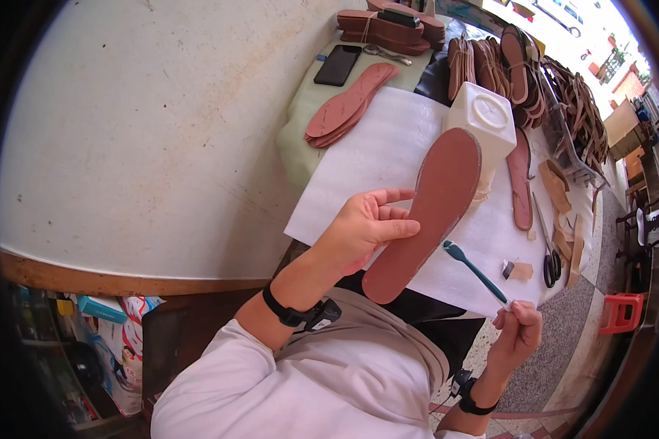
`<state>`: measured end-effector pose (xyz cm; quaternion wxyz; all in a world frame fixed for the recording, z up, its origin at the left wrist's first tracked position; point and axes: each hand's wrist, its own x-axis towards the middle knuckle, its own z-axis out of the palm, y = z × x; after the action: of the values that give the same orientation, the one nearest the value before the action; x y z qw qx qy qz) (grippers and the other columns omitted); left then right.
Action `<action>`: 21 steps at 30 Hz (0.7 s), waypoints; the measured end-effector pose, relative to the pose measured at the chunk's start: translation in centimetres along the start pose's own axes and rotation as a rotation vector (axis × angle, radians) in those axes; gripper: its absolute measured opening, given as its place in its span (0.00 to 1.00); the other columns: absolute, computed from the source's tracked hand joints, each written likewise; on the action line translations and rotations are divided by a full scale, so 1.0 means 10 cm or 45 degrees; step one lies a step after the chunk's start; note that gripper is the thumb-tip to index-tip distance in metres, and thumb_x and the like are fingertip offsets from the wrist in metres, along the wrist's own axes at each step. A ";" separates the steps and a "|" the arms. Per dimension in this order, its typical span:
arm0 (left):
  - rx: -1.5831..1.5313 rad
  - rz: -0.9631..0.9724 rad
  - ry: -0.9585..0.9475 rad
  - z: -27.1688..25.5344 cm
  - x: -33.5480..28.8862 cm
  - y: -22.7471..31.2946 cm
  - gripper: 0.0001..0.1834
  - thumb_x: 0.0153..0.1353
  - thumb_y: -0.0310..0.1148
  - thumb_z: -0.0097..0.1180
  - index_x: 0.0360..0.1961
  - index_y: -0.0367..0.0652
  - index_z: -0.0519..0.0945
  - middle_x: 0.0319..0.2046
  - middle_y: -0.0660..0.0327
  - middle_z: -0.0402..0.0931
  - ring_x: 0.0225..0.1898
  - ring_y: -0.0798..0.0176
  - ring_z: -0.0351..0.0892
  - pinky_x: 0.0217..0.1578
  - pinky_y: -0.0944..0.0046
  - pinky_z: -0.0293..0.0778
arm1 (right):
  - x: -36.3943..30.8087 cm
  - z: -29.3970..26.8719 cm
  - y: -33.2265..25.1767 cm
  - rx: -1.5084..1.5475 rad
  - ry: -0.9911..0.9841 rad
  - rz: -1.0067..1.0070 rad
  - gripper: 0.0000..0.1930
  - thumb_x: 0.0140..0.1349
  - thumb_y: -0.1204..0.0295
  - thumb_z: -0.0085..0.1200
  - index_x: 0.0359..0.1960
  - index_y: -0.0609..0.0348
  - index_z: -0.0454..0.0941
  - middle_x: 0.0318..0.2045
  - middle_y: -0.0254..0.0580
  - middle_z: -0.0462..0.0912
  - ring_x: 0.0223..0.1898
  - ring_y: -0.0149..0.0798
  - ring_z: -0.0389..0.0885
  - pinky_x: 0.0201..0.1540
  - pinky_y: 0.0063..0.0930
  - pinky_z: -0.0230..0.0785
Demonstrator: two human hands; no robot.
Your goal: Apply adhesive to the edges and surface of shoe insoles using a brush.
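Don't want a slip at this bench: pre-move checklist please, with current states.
1. Left hand grips the reddish-brown insole at its edge: ok.
2. Right hand holds the teal-and-white toothbrush by its white end: ok.
3. Toothbrush head clear of the insole: cannot tell; it sits right by the edge in this view.
4. Insole clear of the white square container: cannot tell; it overlaps the container in view.
5. Black-handled scissors out of both hands: ok, lying on the table.
6. Black phone away from the hands: ok, beyond the insole stack.
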<state>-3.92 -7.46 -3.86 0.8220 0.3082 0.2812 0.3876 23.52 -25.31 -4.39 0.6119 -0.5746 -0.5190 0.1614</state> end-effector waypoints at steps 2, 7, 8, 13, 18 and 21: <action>-0.023 0.024 0.050 0.01 0.00 0.02 0.35 0.63 0.16 0.64 0.69 0.28 0.64 0.48 0.50 0.84 0.46 0.63 0.87 0.50 0.63 0.85 | -0.01 -0.03 0.01 0.097 -0.019 0.013 0.08 0.67 0.86 0.52 0.42 0.61 0.79 0.33 0.46 0.81 0.27 0.29 0.78 0.28 0.19 0.70; -0.063 0.099 0.161 0.10 -0.01 0.07 0.39 0.61 0.16 0.66 0.71 0.26 0.60 0.43 0.52 0.85 0.45 0.65 0.86 0.49 0.65 0.83 | -0.03 0.03 -0.06 0.111 -0.102 0.044 0.09 0.66 0.87 0.52 0.42 0.62 0.79 0.32 0.46 0.81 0.28 0.30 0.79 0.29 0.20 0.72; -0.066 0.123 0.165 0.10 0.00 0.06 0.39 0.61 0.16 0.66 0.71 0.27 0.59 0.43 0.52 0.85 0.44 0.65 0.86 0.49 0.65 0.83 | -0.03 0.05 -0.07 0.118 -0.110 0.053 0.09 0.66 0.87 0.52 0.42 0.62 0.79 0.32 0.46 0.81 0.28 0.30 0.79 0.29 0.20 0.72; -0.020 0.218 0.213 0.09 -0.01 0.04 0.39 0.60 0.15 0.66 0.69 0.28 0.59 0.40 0.52 0.85 0.41 0.64 0.86 0.47 0.66 0.83 | 0.00 0.10 -0.06 0.049 -0.193 0.041 0.06 0.65 0.86 0.55 0.40 0.64 0.80 0.33 0.48 0.83 0.29 0.31 0.81 0.30 0.21 0.73; -0.002 0.242 0.265 0.05 0.00 0.08 0.38 0.61 0.16 0.66 0.69 0.31 0.59 0.38 0.53 0.86 0.40 0.63 0.87 0.45 0.64 0.84 | 0.00 0.07 -0.01 -0.004 -0.271 0.056 0.06 0.63 0.87 0.57 0.38 0.64 0.80 0.30 0.47 0.83 0.26 0.32 0.81 0.28 0.22 0.73; -0.022 0.254 0.297 0.04 0.03 0.10 0.38 0.60 0.15 0.66 0.68 0.30 0.60 0.38 0.52 0.86 0.40 0.63 0.87 0.44 0.63 0.85 | -0.03 0.06 -0.02 -0.013 -0.310 0.053 0.06 0.63 0.87 0.57 0.37 0.64 0.80 0.29 0.47 0.83 0.25 0.32 0.80 0.27 0.22 0.72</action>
<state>-4.00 -6.82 -2.91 0.7437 0.2806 0.3395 0.5029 22.78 -25.25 -4.48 0.5380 -0.5646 -0.5782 0.2398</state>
